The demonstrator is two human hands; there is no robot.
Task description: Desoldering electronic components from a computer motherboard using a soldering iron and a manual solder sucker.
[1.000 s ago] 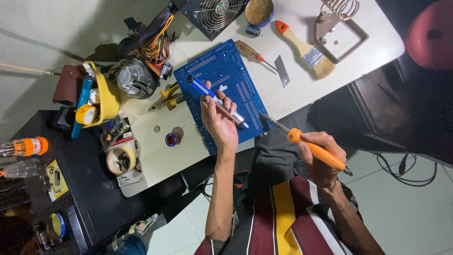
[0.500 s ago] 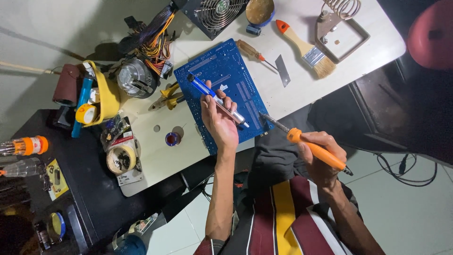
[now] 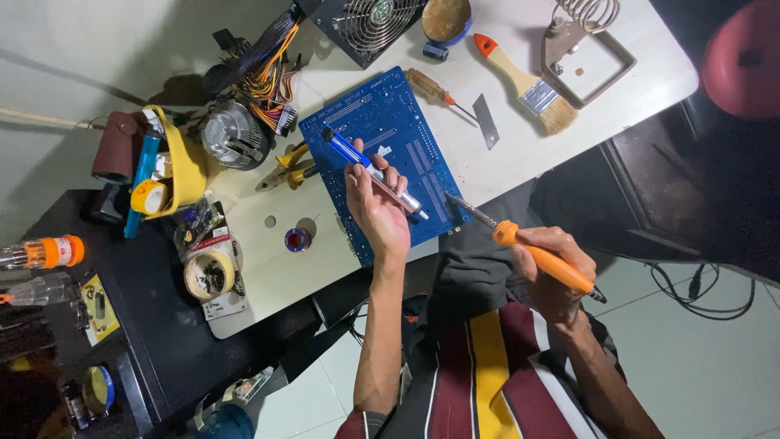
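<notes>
A blue circuit board (image 3: 382, 122) lies on the white table (image 3: 504, 162). My left hand (image 3: 375, 213) rests over the board's near part and grips a blue and silver desoldering pump (image 3: 349, 153), which lies slanted across the board. My right hand (image 3: 552, 280) holds an orange-handled soldering iron (image 3: 510, 236) off the table's near edge. Its metal tip (image 3: 459, 203) reaches the board's near right corner, close beside the pump's silver end.
A paintbrush (image 3: 520, 81), a wooden-handled screwdriver (image 3: 431, 85), a small metal blade (image 3: 487, 122) and a coiled iron stand (image 3: 589, 41) lie right of the board. A cooler fan (image 3: 231, 134), yellow pliers (image 3: 288, 167), a tape roll (image 3: 210, 275) and a yellow holder (image 3: 183, 162) sit to the left.
</notes>
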